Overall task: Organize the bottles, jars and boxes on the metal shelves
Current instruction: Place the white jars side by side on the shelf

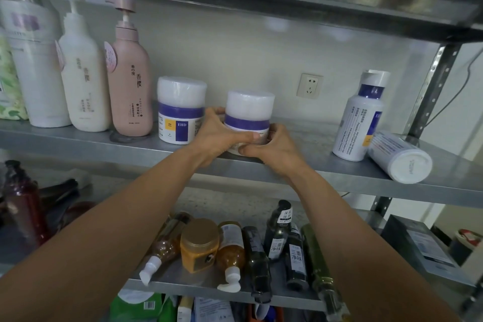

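A white jar with a purple band stands on the metal shelf at mid height. My left hand wraps its left side and my right hand grips its lower right, both closed on it. A matching white jar stands just to the left, close to my left hand. Further left stand a pink pump bottle and a cream pump bottle. At the right, one white bottle with a purple label stands tilted, and another white bottle lies on its side.
A large white bottle and a green pack fill the shelf's left end. The lower shelf holds an amber jar, amber bottles and several dark bottles lying down. A dark box sits lower right. A wall socket is behind.
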